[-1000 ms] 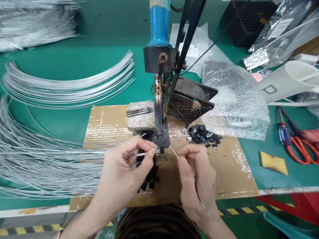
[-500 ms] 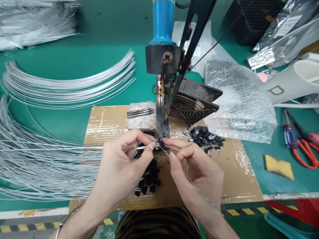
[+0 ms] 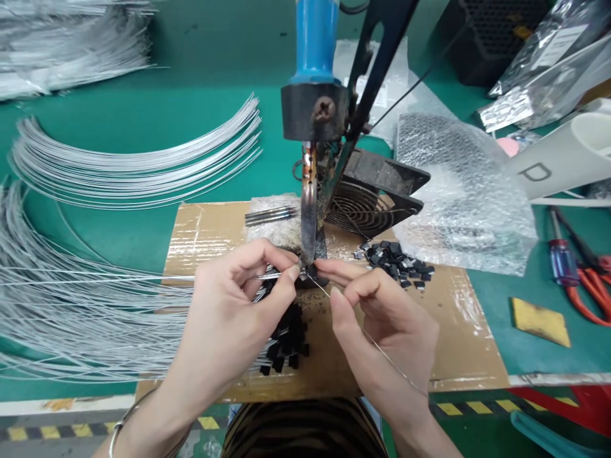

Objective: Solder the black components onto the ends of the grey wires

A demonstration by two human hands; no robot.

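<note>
Under the tip of a blue-handled soldering iron (image 3: 309,222), my left hand (image 3: 243,305) pinches a thin grey cable between thumb and forefinger. My right hand (image 3: 386,331) is closed on a fine solder wire (image 3: 384,353), which runs from near the iron tip across the palm to the wrist. What lies right at the tip is small and partly hidden by my fingers. Below my left fingers are cables with black ends (image 3: 286,343). Small black parts (image 3: 398,262) are piled to the right on the cardboard (image 3: 458,331).
Grey cable bundles (image 3: 138,168) lie at the left and upper left. Behind the iron stands a black fan (image 3: 367,203) with bubble wrap (image 3: 453,197) beside it. A yellow sponge (image 3: 541,322), a screwdriver (image 3: 562,257) and orange-handled pliers (image 3: 589,292) are at the right.
The view has shifted slightly. My right fingers sit a little farther from my left fingertips. Both hands keep their hold at the iron tip.
</note>
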